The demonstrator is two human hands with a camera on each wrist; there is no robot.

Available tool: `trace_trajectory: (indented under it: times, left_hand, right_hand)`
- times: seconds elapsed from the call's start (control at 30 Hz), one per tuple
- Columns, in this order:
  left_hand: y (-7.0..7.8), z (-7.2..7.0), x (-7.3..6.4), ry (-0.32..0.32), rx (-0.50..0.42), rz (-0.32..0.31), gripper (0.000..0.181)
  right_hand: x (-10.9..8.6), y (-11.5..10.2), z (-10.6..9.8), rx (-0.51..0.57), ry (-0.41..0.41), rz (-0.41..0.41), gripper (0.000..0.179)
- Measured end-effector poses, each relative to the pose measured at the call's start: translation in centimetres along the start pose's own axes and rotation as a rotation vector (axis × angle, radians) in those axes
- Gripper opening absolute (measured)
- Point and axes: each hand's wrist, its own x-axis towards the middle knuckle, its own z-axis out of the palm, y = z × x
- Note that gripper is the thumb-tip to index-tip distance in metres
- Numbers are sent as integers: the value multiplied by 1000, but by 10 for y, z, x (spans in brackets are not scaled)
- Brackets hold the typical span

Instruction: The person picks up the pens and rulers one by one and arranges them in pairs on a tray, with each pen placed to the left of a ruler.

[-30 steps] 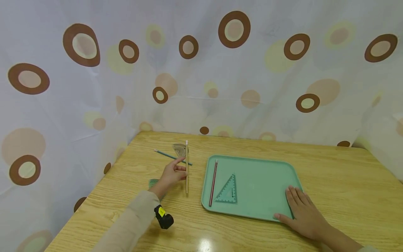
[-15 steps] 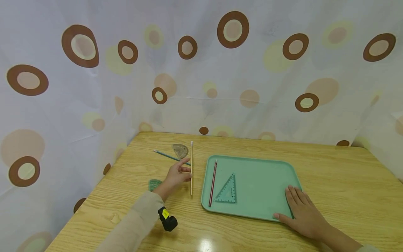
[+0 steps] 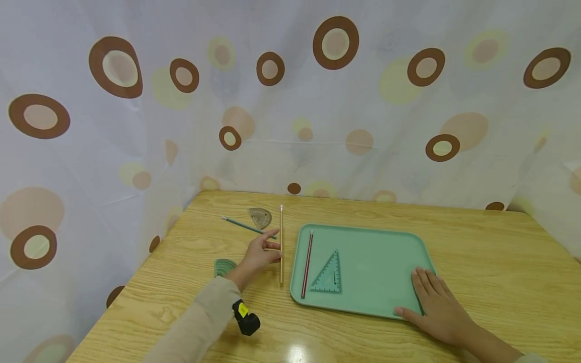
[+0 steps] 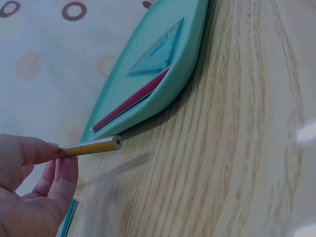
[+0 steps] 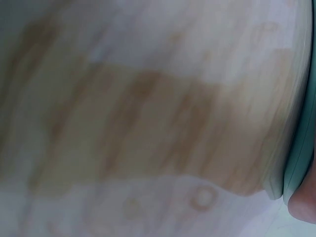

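A gold-yellow pencil (image 3: 281, 267) is pinched between the thumb and fingers of my left hand (image 3: 259, 254), just left of the green tray (image 3: 376, 307). In the left wrist view the pencil (image 4: 96, 146) is raised over the table, its shadow falling on the wood below. My right hand (image 3: 438, 307) lies with fingers straight on the tray's near right corner. On the tray's left side a red pencil (image 3: 307, 264) lies beside a clear teal set square (image 3: 330, 275). The right wrist view is blurred, with a fingertip (image 5: 303, 202) at the tray's edge.
Left of the tray are a blue-green pencil (image 3: 242, 224), a clear protractor (image 3: 260, 218) and a green protractor (image 3: 223, 267) partly behind the left wrist. A black camera (image 3: 246, 318) is strapped to that wrist. A patterned cloth (image 3: 290, 101) hangs behind the wooden table (image 3: 490, 252).
My left hand has shifted right with the gold-yellow pencil, closer to the tray, uncovering more of the green protractor. The right hand has stayed put.
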Motion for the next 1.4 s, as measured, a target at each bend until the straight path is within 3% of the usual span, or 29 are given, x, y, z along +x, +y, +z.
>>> trace_trajectory:
  times: [0.47,1.4]
  left_hand:
    - [5,15,-1,-25,17,8,61]
    - [8,47,0,-148,21,37,60]
  right_hand:
    - [-1,0,-1,3,0,3,95]
    - [-1,0,0,-13,5,-2,94]
